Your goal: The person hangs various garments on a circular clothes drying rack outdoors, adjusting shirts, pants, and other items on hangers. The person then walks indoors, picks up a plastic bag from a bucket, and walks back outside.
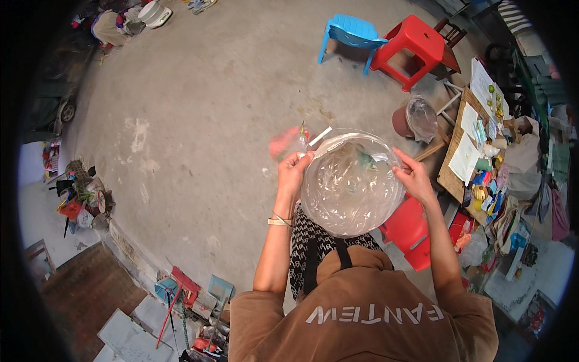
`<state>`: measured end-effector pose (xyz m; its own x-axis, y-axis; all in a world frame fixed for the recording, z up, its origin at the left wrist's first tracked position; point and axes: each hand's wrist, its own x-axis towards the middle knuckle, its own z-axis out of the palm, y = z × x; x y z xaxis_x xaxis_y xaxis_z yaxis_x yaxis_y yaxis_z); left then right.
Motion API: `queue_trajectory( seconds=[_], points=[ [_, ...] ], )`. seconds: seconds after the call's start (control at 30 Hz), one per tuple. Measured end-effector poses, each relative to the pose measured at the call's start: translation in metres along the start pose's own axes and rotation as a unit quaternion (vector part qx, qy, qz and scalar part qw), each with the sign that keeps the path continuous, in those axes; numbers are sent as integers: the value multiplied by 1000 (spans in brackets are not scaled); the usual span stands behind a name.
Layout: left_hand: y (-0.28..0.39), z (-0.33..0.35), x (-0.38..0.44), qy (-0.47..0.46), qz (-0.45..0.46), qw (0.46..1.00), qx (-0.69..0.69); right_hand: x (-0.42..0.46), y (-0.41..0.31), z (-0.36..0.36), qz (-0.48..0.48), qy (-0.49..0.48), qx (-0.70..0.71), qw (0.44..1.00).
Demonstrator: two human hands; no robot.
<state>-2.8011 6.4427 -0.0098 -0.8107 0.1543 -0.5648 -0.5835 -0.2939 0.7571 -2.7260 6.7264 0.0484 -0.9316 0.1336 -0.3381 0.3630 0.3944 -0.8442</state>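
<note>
I hold a round, clear plastic bag or lined tub (353, 194) in front of my lap, its wide mouth facing up. My left hand (295, 174) pinches the rim on the left side, thumb on top. On the opposite side, my right hand (412, 174) grips the rim between thumb and fingers. The inside is lined with shiny, wrinkled film; whether a rigid wall lies beneath it I cannot tell. Just beyond my left hand are a blurred red piece (286, 143) under clear film and a short white strip (320, 136).
To the right stand a brown bin (402, 122) with a clear liner and a cluttered wooden table (448, 165). A red plastic chair (409, 231) is by my right forearm. Ahead are a blue chair (355, 30) and a red stool (418, 38). Brooms and dustpans (185, 285) lie lower left.
</note>
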Motion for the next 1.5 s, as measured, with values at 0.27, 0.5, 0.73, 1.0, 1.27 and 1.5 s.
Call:
queue_trajectory(
  seconds=[0.27,0.5,0.73,1.0,1.27,1.5],
  points=[
    [-25,15,13,23,45,998,36,4,38,-34,35,-18,14,999],
    [-11,-3,-1,130,51,990,-34,-15,202,-49,152,70,173,971],
    [-30,-44,-10,213,86,973,-15,13,365,10,281,200,288,893],
    [-67,-107,14,305,109,946,6,115,521,116,465,395,338,717],
    [-111,-151,29,371,52,927,3,133,629,155,411,366,495,672],
    [-130,-171,34,322,37,941,-100,124,619,158,604,318,432,590]
  ],
)
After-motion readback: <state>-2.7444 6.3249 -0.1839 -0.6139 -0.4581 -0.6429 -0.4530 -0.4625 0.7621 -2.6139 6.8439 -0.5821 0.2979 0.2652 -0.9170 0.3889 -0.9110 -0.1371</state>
